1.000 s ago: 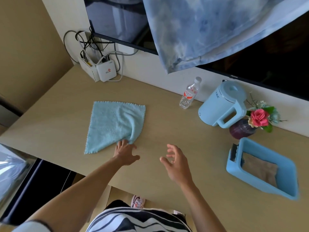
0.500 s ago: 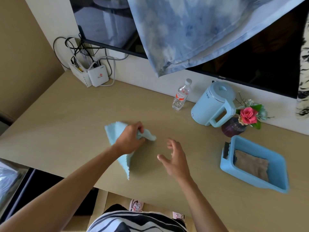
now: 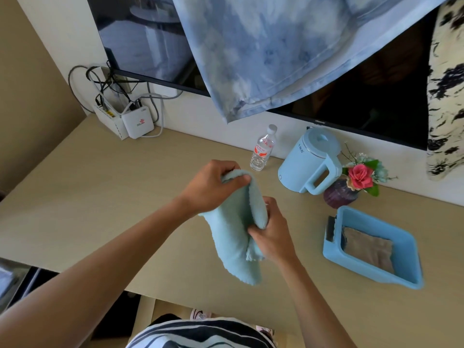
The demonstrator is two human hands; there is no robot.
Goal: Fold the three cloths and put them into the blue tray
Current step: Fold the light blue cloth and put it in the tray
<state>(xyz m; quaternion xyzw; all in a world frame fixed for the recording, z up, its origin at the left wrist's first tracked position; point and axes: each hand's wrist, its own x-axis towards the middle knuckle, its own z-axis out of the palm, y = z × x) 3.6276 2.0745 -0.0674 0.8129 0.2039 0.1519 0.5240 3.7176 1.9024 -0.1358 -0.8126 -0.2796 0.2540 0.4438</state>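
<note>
A light blue cloth (image 3: 233, 244) hangs in the air above the middle of the wooden table (image 3: 100, 197). My left hand (image 3: 213, 187) pinches its top edge. My right hand (image 3: 273, 232) grips a fold of it lower down on the right side. The cloth's bottom end dangles near the table's front edge. At the right stands the blue tray (image 3: 411, 259), and a folded brown cloth (image 3: 369, 249) lies flat inside it.
A water bottle (image 3: 262, 149), a light blue kettle (image 3: 311, 162) and a purple vase with a pink flower (image 3: 351, 184) stand along the back wall. A white router with cables (image 3: 138, 121) sits at the back left. A blue-white fabric (image 3: 263, 46) hangs over the dark screen.
My left hand lifted the light blue cloth off the table and carried it rightward. My right hand, empty before, has taken hold of the cloth.
</note>
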